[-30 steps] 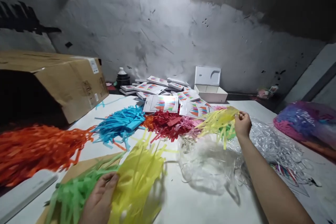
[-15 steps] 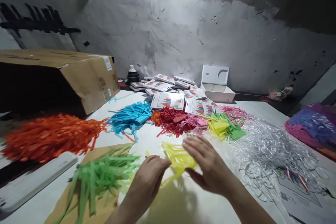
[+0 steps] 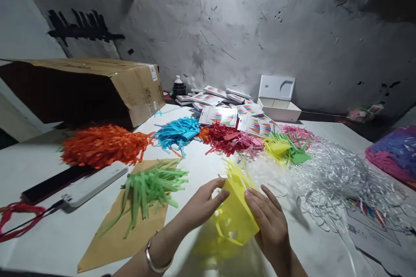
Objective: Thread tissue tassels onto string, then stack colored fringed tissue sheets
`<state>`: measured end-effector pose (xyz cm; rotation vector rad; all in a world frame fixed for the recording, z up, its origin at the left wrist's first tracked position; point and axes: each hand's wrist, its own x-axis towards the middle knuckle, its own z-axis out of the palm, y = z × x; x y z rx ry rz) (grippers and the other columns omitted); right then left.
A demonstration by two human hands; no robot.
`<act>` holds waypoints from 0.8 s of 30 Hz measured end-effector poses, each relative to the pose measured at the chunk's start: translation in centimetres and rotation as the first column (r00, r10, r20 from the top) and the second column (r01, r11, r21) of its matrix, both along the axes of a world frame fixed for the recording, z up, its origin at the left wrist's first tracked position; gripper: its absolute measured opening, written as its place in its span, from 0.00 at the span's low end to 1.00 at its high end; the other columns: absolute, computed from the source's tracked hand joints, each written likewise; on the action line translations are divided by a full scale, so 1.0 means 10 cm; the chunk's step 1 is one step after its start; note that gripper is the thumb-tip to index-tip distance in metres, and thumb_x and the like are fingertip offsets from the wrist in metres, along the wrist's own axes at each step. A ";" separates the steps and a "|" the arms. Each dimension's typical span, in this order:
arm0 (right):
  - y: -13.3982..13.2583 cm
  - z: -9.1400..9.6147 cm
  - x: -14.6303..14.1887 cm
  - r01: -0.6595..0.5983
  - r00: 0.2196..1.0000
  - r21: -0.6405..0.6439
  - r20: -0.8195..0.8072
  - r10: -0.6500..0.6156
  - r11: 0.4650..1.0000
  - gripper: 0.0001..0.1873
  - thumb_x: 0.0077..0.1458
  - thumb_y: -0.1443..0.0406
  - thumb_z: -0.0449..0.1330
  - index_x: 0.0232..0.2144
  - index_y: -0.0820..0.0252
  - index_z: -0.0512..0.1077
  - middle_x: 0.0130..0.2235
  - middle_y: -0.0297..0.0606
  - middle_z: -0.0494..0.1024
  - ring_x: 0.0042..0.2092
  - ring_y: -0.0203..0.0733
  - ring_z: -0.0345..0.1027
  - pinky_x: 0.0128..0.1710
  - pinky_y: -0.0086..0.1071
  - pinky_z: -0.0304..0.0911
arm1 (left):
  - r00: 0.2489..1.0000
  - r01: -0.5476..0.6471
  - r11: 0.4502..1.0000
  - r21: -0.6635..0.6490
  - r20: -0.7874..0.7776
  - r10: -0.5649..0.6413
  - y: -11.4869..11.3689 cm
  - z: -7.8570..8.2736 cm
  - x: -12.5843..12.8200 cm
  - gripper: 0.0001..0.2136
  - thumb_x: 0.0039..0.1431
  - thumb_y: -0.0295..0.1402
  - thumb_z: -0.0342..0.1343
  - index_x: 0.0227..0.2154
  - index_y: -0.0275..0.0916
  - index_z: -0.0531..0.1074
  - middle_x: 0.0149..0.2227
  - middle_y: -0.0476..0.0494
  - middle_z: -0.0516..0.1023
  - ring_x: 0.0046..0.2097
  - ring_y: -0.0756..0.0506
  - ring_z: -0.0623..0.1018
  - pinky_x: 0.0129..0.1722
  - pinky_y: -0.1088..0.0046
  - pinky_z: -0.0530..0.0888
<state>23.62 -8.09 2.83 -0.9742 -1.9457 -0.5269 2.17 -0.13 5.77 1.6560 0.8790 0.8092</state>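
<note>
A sheet of yellow tissue paper (image 3: 238, 212), cut into strips at its upper end and at its lower left, is raised over the near middle of the table. My left hand (image 3: 206, 203), a bracelet on its wrist, pinches the paper's left edge between thumb and fingers. On the other side my right hand (image 3: 268, 223) grips it, thumb hidden behind the sheet. Left of my hands, green tissue strips (image 3: 152, 186) lie across a tan envelope-like sheet (image 3: 130, 246). Beyond the yellow paper are bundles of red strips (image 3: 221, 136) and yellow-and-green strips (image 3: 282, 149).
Orange strips (image 3: 104, 145) and blue strips (image 3: 177, 132) lie at the left, near a big cardboard box (image 3: 139, 91). Flat printed packs (image 3: 219, 117) are heaped behind. Silver strands (image 3: 344, 177) spread rightward. A white power strip (image 3: 97, 184) lies at left; a white box (image 3: 279, 110) stands open.
The yellow paper has been lifted off the table and opened into a broad sheet, with both hands now closed on it. The camera view has turned slightly to the left.
</note>
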 end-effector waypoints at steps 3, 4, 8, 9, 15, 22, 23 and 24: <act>-0.10 -0.08 0.00 0.034 0.998 -0.008 -0.043 -0.034 0.999 0.29 0.63 0.76 0.47 0.66 0.63 0.61 0.50 0.45 0.81 0.57 0.47 0.73 0.61 0.52 0.64 | 0.969 0.179 0.943 -0.282 0.215 -0.119 0.01 0.01 0.09 0.19 0.55 0.49 0.66 0.35 0.35 0.79 0.35 0.42 0.83 0.38 0.42 0.79 0.40 0.71 0.72; -0.13 -0.10 0.01 0.049 0.997 -0.006 -0.056 -0.050 0.999 0.29 0.64 0.76 0.47 0.66 0.62 0.61 0.50 0.45 0.81 0.57 0.47 0.73 0.60 0.52 0.65 | 0.957 0.202 0.919 -0.339 0.268 -0.112 0.00 0.02 0.10 0.20 0.53 0.50 0.67 0.31 0.35 0.78 0.31 0.44 0.81 0.34 0.45 0.78 0.36 0.73 0.71; -0.20 -0.18 0.03 0.074 0.993 0.019 -0.092 -0.072 0.997 0.27 0.66 0.74 0.48 0.66 0.63 0.61 0.50 0.47 0.81 0.55 0.48 0.75 0.59 0.51 0.68 | 0.917 0.308 0.830 -0.465 0.379 -0.128 -0.13 0.02 0.12 0.24 0.52 0.56 0.64 0.30 0.35 0.78 0.30 0.41 0.81 0.33 0.44 0.79 0.36 0.72 0.73; -0.20 -0.21 0.03 0.075 0.993 0.015 -0.095 -0.073 0.997 0.27 0.66 0.73 0.48 0.66 0.63 0.60 0.51 0.47 0.81 0.55 0.48 0.75 0.58 0.51 0.69 | 0.895 0.363 0.774 -0.520 0.425 -0.134 -0.18 0.01 0.14 0.25 0.53 0.57 0.63 0.32 0.35 0.79 0.32 0.39 0.82 0.35 0.43 0.80 0.38 0.70 0.74; -0.14 -0.28 0.44 0.173 0.985 0.004 -0.018 -0.173 0.985 0.29 0.65 0.75 0.52 0.66 0.59 0.61 0.48 0.44 0.83 0.50 0.45 0.78 0.50 0.41 0.76 | 0.780 0.617 0.364 -0.698 0.605 -0.163 -0.58 -0.25 0.47 0.25 0.43 0.44 0.74 0.41 0.33 0.79 0.35 0.39 0.83 0.32 0.45 0.81 0.36 0.69 0.77; -0.79 0.18 1.32 0.663 0.747 0.101 -0.015 -0.665 0.742 0.29 0.64 0.74 0.51 0.66 0.60 0.62 0.63 0.46 0.69 0.63 0.56 0.65 0.63 0.53 0.62 | 0.741 0.671 0.291 -0.682 0.629 -0.235 -0.70 -0.31 0.89 0.17 0.46 0.31 0.70 0.41 0.33 0.77 0.25 0.48 0.76 0.21 0.52 0.73 0.25 0.75 0.74; -0.89 0.18 1.31 0.677 0.731 0.106 0.009 -0.682 0.728 0.30 0.64 0.73 0.51 0.68 0.61 0.59 0.66 0.46 0.66 0.65 0.56 0.62 0.65 0.53 0.59 | 0.761 0.647 0.338 -0.683 0.605 -0.234 -0.67 -0.31 0.87 0.17 0.47 0.32 0.69 0.40 0.33 0.77 0.24 0.49 0.75 0.20 0.52 0.72 0.24 0.75 0.73; -0.96 0.13 1.26 0.663 0.743 0.094 0.037 -0.668 0.742 0.31 0.65 0.71 0.50 0.69 0.62 0.57 0.67 0.46 0.62 0.67 0.56 0.59 0.66 0.52 0.56 | 0.792 0.607 0.400 -0.687 0.568 -0.226 -0.62 -0.31 0.83 0.16 0.47 0.33 0.69 0.39 0.33 0.77 0.24 0.49 0.75 0.20 0.52 0.72 0.23 0.75 0.72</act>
